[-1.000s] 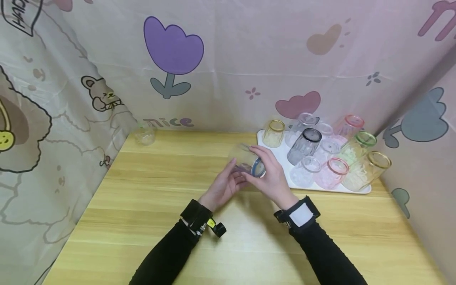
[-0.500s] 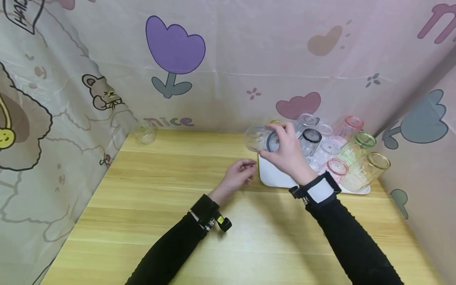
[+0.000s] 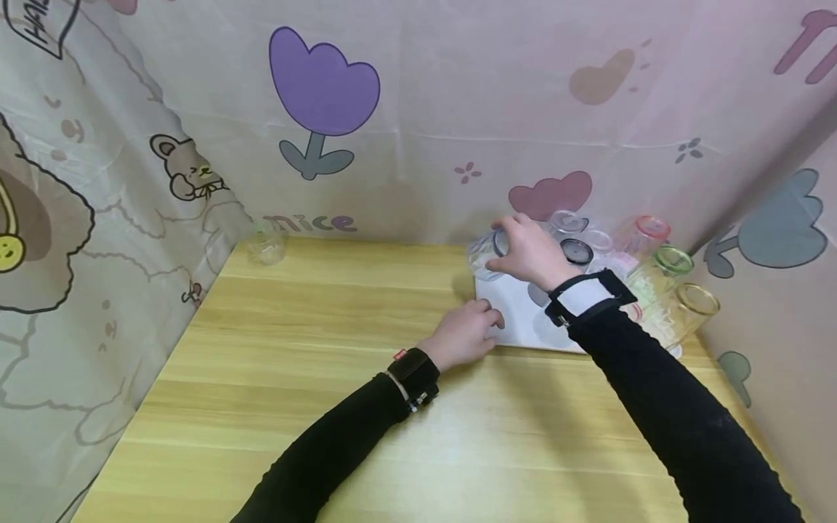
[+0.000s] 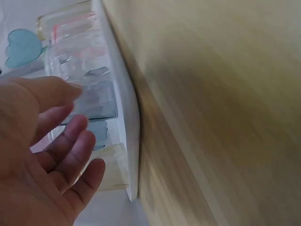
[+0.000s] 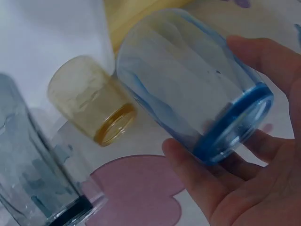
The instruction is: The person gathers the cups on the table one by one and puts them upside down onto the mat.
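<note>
My right hand (image 3: 523,250) grips a clear glass with a blue rim (image 3: 485,256), tilted on its side over the far left corner of the white tray (image 3: 513,319). In the right wrist view the fingers (image 5: 197,174) curl round the blue-rimmed glass (image 5: 188,89), with a yellow glass (image 5: 91,103) standing on the tray just beyond it. My left hand (image 3: 467,333) hovers by the tray's near left edge with relaxed fingers (image 4: 70,150) and holds nothing. The tray's edge (image 4: 131,132) is right beside those fingers.
Several tinted glasses crowd the tray: a dark-rimmed one (image 3: 577,252), a pink one (image 3: 644,231), a green one (image 3: 667,263), a yellow one (image 3: 693,303). A small clear glass (image 3: 267,244) stands at the table's far left corner. Printed curtains close in three sides.
My right hand carried the blue-rimmed glass from the table's middle to the tray's far left corner. My left hand let go of it and moved right to the tray's edge.
</note>
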### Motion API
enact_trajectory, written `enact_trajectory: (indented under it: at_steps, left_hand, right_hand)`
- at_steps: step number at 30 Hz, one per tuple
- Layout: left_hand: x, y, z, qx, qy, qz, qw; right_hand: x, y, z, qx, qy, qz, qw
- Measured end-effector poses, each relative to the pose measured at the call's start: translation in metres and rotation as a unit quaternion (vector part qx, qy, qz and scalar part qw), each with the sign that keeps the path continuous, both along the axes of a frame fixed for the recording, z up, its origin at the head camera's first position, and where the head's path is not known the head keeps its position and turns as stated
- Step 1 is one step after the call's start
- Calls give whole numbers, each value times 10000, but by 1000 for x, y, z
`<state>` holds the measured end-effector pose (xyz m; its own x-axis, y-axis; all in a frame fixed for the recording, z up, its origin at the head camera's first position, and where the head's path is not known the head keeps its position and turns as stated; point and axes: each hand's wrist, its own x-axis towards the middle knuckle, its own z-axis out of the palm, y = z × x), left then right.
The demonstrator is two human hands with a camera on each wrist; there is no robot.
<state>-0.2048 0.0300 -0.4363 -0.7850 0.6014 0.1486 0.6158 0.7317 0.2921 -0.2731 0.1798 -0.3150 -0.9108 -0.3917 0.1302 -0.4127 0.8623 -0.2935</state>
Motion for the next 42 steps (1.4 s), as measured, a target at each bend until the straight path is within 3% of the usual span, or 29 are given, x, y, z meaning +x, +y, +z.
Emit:
enact_trajectory:
  at_steps: [6,12,20,32,42]
  left_hand:
    - [-4,13,-10,-701,285,-247,9968]
    - [-4,17,-16,-703,228,-213,9970]
    - [-4,17,-15,-628,234,-146,9976]
    - [-5,19,-16,-604,-14,-64,9982]
    - [-7,18,-15,-539,-65,-87,9985]
  right_hand:
    - [-14,4,-3,613,-239,29,9978]
    - [-24,6,-13,1070,-479,59,9931]
    - [-32,3,-22,1422,-892,-169,9857]
    - [-42,12,-42,1437,-914,-93,9853]
    - [-45,14,-45,1347,-1051,-100,9852]
